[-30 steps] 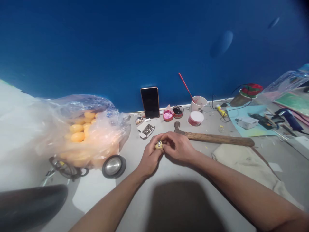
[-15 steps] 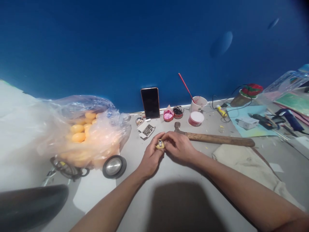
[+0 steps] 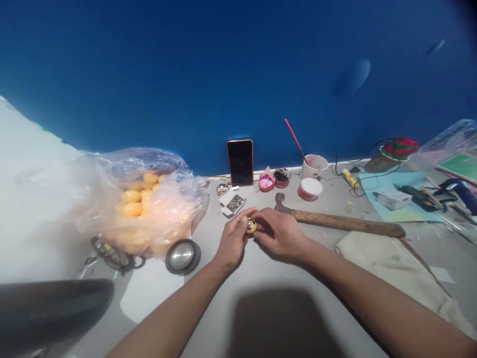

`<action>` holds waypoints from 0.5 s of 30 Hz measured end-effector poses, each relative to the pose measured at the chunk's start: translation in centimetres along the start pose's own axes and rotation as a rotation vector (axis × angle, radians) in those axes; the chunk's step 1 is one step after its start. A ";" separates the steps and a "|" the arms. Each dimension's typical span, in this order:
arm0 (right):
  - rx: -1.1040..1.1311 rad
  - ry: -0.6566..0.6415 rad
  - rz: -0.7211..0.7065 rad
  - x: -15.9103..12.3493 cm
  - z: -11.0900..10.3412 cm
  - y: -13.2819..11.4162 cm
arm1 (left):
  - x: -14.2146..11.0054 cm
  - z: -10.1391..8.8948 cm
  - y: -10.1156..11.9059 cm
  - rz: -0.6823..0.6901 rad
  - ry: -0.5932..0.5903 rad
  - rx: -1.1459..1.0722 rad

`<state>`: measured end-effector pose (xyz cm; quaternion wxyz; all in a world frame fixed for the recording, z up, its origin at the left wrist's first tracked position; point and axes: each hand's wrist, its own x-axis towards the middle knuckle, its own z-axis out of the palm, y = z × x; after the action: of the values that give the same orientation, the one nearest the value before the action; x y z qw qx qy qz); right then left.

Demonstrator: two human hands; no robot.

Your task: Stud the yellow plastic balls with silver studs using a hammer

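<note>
Between my hands is a small round yellow piece with a shiny metallic dome [image 3: 251, 226]. My left hand [image 3: 233, 241] pinches it from the left with thumb and fingers. On the other side, my right hand [image 3: 282, 232] has its fingers curled around the piece's right edge; part of the piece is hidden behind them. Just beyond my hands lies an open white box [image 3: 233, 204] of small shiny metal parts. A similar shiny dome [image 3: 222, 188] rests behind that box. The hammer [image 3: 335, 221] lies to the right, its head near my right hand.
A clear plastic bag [image 3: 149, 199] of yellow balls fills the left, with a black-rimmed metal disc [image 3: 182, 256] beside it. A phone [image 3: 240, 162] leans on the blue wall. Tubs [image 3: 310, 189], a cloth [image 3: 380, 261] and a blue sheet [image 3: 387, 184] with tools occupy the right.
The yellow piece has been turned in my fingers, so its metallic dome faces a different way. The view has shifted slightly, moving the scene to the right.
</note>
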<state>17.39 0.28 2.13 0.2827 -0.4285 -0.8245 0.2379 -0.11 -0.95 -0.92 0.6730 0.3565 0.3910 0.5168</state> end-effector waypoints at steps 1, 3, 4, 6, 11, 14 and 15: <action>-0.024 -0.007 0.000 0.0 0.0 -0.1 | 0.1 0.0 0.0 -0.008 0.005 0.002; -0.067 -0.016 0.017 0.0 0.1 -0.1 | 0.1 -0.1 0.0 0.000 0.019 0.028; -0.083 -0.016 0.026 0.1 0.2 -0.2 | 0.1 0.0 0.0 0.004 0.026 0.033; -0.082 0.005 0.031 0.1 0.4 -0.1 | 0.1 0.1 0.2 -0.009 0.030 0.001; 0.031 0.176 -0.053 0.2 0.6 0.5 | 0.2 0.4 0.8 -0.050 -0.010 -0.177; 0.042 0.216 -0.073 0.2 0.7 0.8 | 0.1 0.5 1.0 -0.060 -0.050 -0.161; 0.040 0.212 -0.073 0.2 0.7 0.9 | 0.1 0.5 1.1 -0.068 -0.064 -0.142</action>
<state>17.31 0.80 1.08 0.3851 -0.4152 -0.8002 0.1972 -0.06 -0.70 0.26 0.7261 0.3107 0.3435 0.5082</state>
